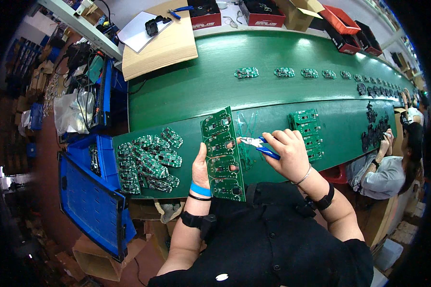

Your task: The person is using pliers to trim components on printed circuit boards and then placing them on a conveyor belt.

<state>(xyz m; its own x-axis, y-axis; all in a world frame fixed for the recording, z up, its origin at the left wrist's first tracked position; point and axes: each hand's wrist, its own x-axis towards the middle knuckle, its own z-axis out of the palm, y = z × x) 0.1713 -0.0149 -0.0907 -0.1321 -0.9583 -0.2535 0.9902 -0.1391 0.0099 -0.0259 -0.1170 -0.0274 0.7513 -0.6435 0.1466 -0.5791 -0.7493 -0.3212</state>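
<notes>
A green circuit board panel (221,158), made of several joined boards, stands nearly upright in front of me. My left hand (200,165) grips it by its left edge, with some fingertips showing through its cutouts. My right hand (290,154) is closed around blue-handled cutting pliers (260,144). Their jaws point left, close to the panel's right edge; I cannot tell whether they touch it. Left of the panel lies a heap of separate small circuit boards (151,160). A stack of more panels (307,126) sits to the right. Thin green offcut strips (245,123) lie behind the held panel.
Blue plastic bins (93,201) stand at the left bench end. Single boards (246,72) line the green belt (215,91) behind. Cardboard (163,57) bearing another pair of pliers (175,14) lies far left. At right, another person (385,172) works beside black parts (373,131).
</notes>
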